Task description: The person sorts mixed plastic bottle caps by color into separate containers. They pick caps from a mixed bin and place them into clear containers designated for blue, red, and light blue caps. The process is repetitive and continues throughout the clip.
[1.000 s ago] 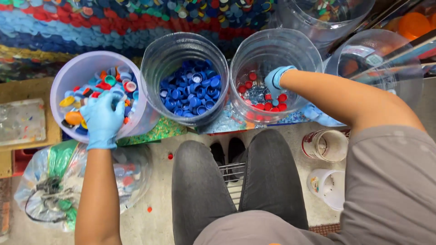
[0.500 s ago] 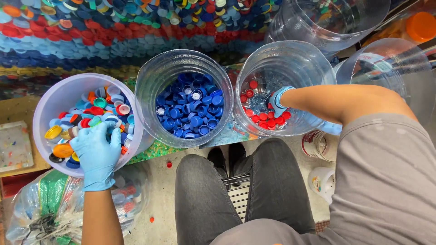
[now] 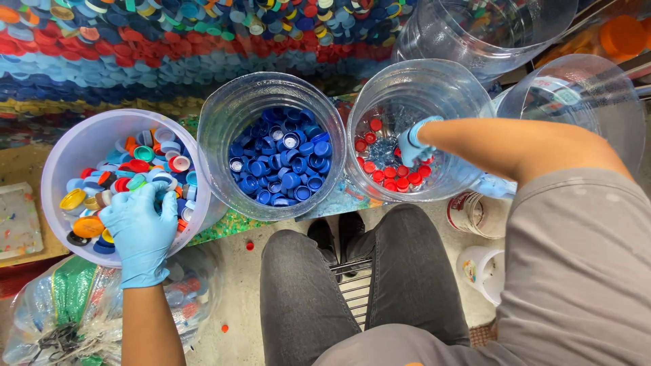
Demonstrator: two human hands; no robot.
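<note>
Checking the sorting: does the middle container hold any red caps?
No, the middle container holds only blue caps; the red caps lie in the container beside it.

Blue gloves on left hand [image 3: 140, 230] and right hand [image 3: 414, 144]; mixed-colour caps [image 3: 129, 179]; blue caps [image 3: 281, 166]; red caps [image 3: 390, 175].

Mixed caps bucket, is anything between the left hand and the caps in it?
Nothing visible: the left hand reaches over the rim of the white bucket and rests directly on the mixed caps.
</note>
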